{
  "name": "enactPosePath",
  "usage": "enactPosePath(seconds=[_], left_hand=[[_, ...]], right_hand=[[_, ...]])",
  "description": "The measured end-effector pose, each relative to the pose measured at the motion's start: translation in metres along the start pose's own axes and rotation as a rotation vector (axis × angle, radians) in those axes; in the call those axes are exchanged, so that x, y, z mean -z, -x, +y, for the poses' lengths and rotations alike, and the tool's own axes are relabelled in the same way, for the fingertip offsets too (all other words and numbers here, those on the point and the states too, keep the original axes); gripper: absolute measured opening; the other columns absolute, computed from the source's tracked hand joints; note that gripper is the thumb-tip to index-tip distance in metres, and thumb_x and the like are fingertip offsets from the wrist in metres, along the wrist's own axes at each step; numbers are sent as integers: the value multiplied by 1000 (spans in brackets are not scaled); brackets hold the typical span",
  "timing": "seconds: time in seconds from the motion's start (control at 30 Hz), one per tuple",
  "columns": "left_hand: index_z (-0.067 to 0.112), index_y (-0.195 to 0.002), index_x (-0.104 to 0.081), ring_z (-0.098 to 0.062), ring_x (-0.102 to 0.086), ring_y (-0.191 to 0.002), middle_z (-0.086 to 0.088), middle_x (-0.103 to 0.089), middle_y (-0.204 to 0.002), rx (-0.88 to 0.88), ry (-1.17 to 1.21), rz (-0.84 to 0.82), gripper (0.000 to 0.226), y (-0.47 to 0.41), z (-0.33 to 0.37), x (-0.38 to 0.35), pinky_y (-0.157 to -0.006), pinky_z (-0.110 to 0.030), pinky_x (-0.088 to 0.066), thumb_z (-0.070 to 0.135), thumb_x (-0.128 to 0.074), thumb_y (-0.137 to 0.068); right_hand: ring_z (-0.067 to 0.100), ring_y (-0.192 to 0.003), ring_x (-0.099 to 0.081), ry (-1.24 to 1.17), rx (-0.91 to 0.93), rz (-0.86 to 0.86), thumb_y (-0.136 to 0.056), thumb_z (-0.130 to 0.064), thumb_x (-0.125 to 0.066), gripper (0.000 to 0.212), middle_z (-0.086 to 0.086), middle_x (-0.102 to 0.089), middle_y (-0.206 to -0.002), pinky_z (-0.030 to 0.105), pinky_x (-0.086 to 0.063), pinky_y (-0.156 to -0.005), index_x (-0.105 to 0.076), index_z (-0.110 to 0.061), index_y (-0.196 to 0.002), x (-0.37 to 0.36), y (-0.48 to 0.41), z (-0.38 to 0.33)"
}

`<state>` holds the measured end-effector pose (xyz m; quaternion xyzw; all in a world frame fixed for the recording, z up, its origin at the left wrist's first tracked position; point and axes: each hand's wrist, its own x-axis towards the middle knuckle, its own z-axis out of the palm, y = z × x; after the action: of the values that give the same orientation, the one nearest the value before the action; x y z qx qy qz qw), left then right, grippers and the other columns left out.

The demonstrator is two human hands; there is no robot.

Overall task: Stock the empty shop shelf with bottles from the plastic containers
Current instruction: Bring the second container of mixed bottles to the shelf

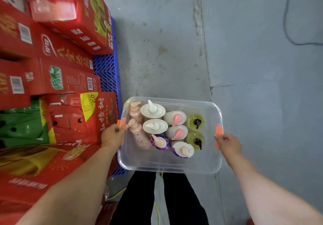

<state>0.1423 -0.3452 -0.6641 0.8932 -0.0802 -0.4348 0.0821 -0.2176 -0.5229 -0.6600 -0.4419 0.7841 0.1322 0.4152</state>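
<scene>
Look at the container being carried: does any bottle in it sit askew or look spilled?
The lower pink bottle, by the clear container's left wall, appears to lean over while the rest stand nearer upright. No spill shows.

Looks like a shop's stockroom. Red printed cartons [57, 78] with barcodes, stacked high on a blue plastic pallet [106, 71]; bare grey concrete floor [174, 41] crossed by a loose cable [285, 24]; a clear plastic container [174, 167] full of pump bottles [153, 126].
</scene>
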Motion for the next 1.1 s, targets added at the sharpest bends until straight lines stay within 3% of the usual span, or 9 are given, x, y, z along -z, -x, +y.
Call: enactPosePath(seconds=[0.2,0.3,0.4,0.5,0.6,0.7,0.87,1.0,1.1], left_hand=[[15,-73,-62,-32,-64,-76,-8,-67,-77,-117,-103,-18,43,83,35,47,-76,-40,-51,55,-59,-89],[12,-70,-61,-33,-63,-72,-11,-66,-71,-220,-144,-17,46,126,62,73,-72,-40,-50,55,-60,-88],[8,-63,-57,-35,-63,-70,-13,-63,-64,-335,-181,-34,56,164,96,94,-68,-40,-46,61,-63,-82],[9,-62,-57,-33,-61,-70,-13,-64,-65,-464,-320,-78,67,194,140,110,-68,-39,-43,75,-44,-67],[10,-66,-61,-36,-60,-79,-16,-66,-74,-602,-478,-118,78,218,185,115,-76,-41,-44,83,-34,-62],[9,-80,-69,-40,-62,-91,-22,-69,-90,-709,-608,-157,81,251,223,104,-82,-41,-44,79,-33,-61],[10,-72,-63,-36,-57,-82,-17,-65,-80,-890,-721,-252,73,316,248,68,-76,-39,-42,77,-36,-60],[11,-86,-69,-36,-62,-90,-18,-69,-90,-1018,-893,-358,69,369,233,24,-83,-40,-46,75,-45,-77],[9,-72,-64,-37,-64,-88,-15,-67,-79,-1139,-957,-429,64,417,209,-15,-79,-39,-45,70,-45,-67]], right_hand=[[22,-65,-58,-108,-63,27,-88,-40,-72,26,0,-63,-67,28,-40,-56,-67,-15,-80,75,75,12],[23,-68,-61,-221,-84,75,-84,-43,-75,29,2,-66,-72,29,-42,-59,-65,-17,-76,110,115,32],[15,-60,-56,-339,-123,103,-85,-43,-75,31,-1,-64,-69,26,-37,-52,-61,-17,-74,139,162,55],[15,-63,-59,-469,-166,138,-85,-41,-75,26,-2,-65,-70,25,-40,-54,-65,-18,-77,153,205,76],[21,-73,-66,-621,-249,218,-83,-39,-77,21,-2,-68,-73,31,-51,-65,-68,-21,-78,152,246,102],[23,-71,-68,-771,-348,295,-79,-38,-81,25,0,-69,-67,39,-57,-73,-67,-19,-70,146,284,136],[16,-60,-54,-948,-438,414,-82,-31,-79,25,-2,-57,-56,27,-41,-57,-66,-14,-69,123,348,197],[14,-51,-46,-1092,-544,487,-84,-28,-79,34,2,-53,-55,26,-35,-50,-59,-14,-60,89,400,261],[19,-52,-47,-1209,-638,544,-82,-29,-82,40,1,-51,-49,28,-37,-52,-57,-17,-53,55,439,316]])
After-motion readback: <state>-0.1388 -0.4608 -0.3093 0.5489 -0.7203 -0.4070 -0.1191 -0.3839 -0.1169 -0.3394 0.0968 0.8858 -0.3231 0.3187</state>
